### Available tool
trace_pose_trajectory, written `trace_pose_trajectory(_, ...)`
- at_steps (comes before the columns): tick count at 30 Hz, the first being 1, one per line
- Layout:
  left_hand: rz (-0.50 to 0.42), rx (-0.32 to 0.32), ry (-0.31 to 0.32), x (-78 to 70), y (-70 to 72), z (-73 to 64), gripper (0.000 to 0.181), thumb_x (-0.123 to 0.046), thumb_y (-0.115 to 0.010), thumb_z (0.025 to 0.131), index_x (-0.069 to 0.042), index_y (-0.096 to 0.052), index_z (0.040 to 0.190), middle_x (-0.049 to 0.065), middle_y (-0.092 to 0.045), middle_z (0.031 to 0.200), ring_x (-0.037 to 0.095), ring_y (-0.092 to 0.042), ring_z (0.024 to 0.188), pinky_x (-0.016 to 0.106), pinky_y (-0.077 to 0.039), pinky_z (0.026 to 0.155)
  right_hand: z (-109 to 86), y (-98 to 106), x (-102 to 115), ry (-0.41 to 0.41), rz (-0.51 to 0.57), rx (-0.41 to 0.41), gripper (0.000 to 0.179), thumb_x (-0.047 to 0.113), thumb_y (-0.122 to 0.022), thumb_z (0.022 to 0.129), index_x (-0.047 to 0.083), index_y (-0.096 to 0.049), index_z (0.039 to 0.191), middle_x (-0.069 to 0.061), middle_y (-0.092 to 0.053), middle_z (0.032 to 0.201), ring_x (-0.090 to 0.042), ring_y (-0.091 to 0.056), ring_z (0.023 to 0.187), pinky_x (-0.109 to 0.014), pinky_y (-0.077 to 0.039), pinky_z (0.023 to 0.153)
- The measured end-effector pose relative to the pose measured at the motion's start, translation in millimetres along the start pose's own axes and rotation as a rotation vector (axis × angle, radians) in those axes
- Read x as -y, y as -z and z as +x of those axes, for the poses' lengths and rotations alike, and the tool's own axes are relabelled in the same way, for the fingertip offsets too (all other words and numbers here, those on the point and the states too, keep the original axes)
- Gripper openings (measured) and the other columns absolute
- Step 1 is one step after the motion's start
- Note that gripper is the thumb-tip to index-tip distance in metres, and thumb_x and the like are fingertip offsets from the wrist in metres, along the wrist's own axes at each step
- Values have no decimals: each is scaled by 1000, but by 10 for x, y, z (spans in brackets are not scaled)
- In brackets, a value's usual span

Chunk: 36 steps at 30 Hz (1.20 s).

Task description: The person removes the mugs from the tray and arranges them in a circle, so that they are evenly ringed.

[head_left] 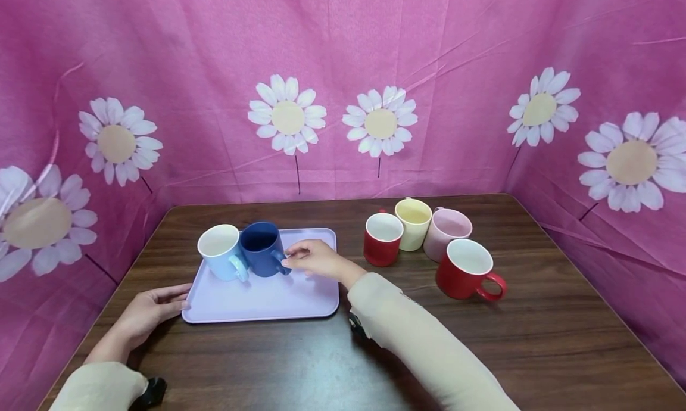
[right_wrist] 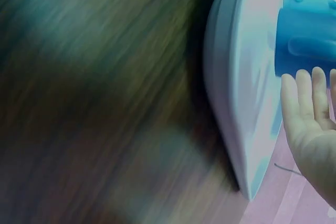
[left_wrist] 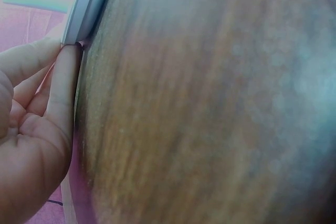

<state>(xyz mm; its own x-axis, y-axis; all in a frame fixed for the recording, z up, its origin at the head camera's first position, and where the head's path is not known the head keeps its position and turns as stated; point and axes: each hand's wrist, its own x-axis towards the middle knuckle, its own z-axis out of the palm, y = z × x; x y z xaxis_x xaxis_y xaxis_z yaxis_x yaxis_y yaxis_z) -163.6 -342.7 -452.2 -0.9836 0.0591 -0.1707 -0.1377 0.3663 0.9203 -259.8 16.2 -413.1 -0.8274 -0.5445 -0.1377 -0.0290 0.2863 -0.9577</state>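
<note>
A lavender tray (head_left: 257, 298) lies on the table, bearing a light blue mug (head_left: 220, 256) on the left and a dark blue mug (head_left: 261, 250) close beside it. My left hand (head_left: 152, 313) is at the tray's front left corner, fingers fairly straight; in the left wrist view its fingertips (left_wrist: 65, 59) touch the rim. Over the tray, my right hand (head_left: 316, 261) has its fingertips by the dark blue mug's handle. Seen from the right wrist, the fingers (right_wrist: 306, 95) are extended next to that mug; whether they touch it I cannot tell.
Right of the tray stand a red mug (head_left: 383, 244), a yellow mug (head_left: 412, 226), a pink mug (head_left: 447, 232) and another red mug (head_left: 463, 274) with its handle to the right. The brown wooden table (head_left: 300, 363) is bordered by a pink flowered cloth (head_left: 343, 41) on three sides.
</note>
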Motion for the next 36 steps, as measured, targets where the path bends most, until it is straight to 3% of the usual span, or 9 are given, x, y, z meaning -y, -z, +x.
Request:
trace_pose_trajectory(6, -13, -4, 1, -5, -3, -3, 57, -7, -68, 88, 18, -41, 132, 26, -61, 115, 0, -60, 92, 18, -50, 77, 63, -100, 21, -23, -25, -35, 35, 25, -71, 88, 3, -65, 115, -5, -67, 103, -14, -63, 91, -35, -56, 74)
trace_pose_trajectory(14, -10, -5, -2, -2, -5, 5, 57, -7, -68, 88, 18, -41, 132, 25, -62, 115, 1, -60, 92, 18, -50, 77, 119, -190, 93, -12, -96, -76, 25, 28, -66, 92, 4, -70, 97, -3, -68, 84, -17, -65, 76, -31, -56, 68)
trace_pose_trajectory(20, -22, -2, -3, -1, -5, 1, 57, -7, -68, 88, 19, -41, 132, 25, -62, 114, 0, -60, 92, 18, -50, 77, 126, -200, 129, -41, -43, -71, 22, 22, -67, 91, 0, -71, 86, -8, -69, 78, -23, -67, 71, -34, -57, 67)
trace_pose_trajectory(26, -16, -9, -18, -11, -16, 1, 53, -4, -66, 89, 20, -41, 130, 22, -64, 111, 1, -61, 91, 18, -50, 76, 77, -165, 157, -68, -3, -56, 21, 19, -70, 89, -1, -73, 85, -11, -70, 76, -21, -68, 70, -31, -57, 65)
trace_pose_trajectory(36, 6, -5, -13, 11, -3, -4, 56, -6, -67, 89, 18, -41, 132, 26, -62, 114, 1, -61, 93, 18, -50, 76, -56, -90, 162, -72, 45, 14, 19, 12, -72, 86, -6, -74, 92, -14, -69, 73, -22, -69, 72, -36, -57, 66)
